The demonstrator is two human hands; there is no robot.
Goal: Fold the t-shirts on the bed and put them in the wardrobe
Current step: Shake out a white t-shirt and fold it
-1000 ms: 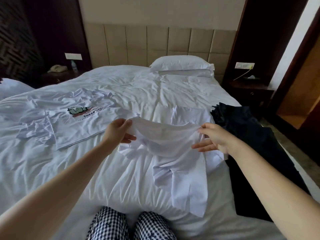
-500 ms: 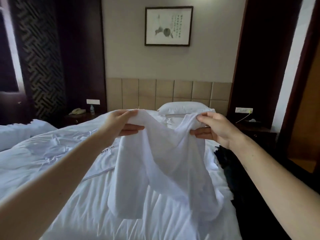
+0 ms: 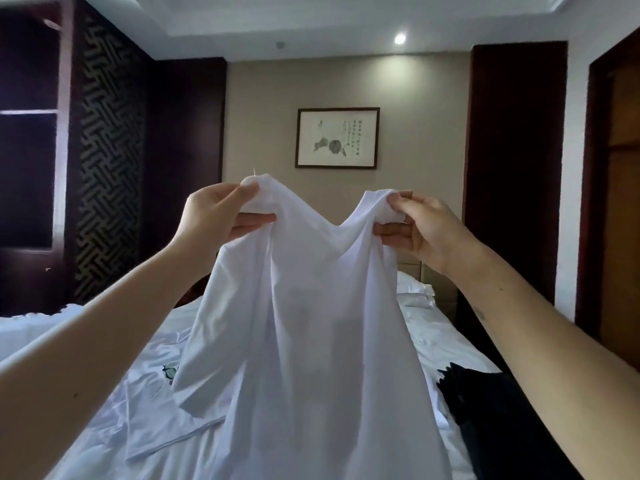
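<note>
White t-shirt point(image 3: 311, 341) held up in the air, centre of the frame, above the bed point(image 3: 443, 344). It hangs from two bunched points at the top, one to each hand, with a dip of cloth between them. Long axis runs top to bottom; the lower part drops out of the bottom edge of the frame, so I cannot tell whether the hem touches the covers.

Left hand point(image 3: 214, 216), left of centre: fingers closed, thumb on top, a wad of cloth pinched at the upper left corner of the garment. Right hand point(image 3: 422, 226), right of centre: same pinch on the upper right corner. Both at much the same height, cloth hanging straight below the fingers. Neither hand is nearer the shirt; both already have it.

Judgement: the shirt is being shaken out before laying it flat. The next move turns on lowering it away from the body onto the free covers without it collapsing on itself.

Second white t-shirt point(image 3: 166, 410) lies flat on the bed, lower left, partly hidden behind the held one; a scrap of dark print point(image 3: 169, 370) shows, not readable. Dark garment point(image 3: 485, 403) lies at lower right. Pillow point(image 3: 414, 292) sits behind the held shirt, right of centre.

Framed picture point(image 3: 337, 137) on the far wall carries columns of characters, too small to read. No brand or label visible on the held shirt.
</note>
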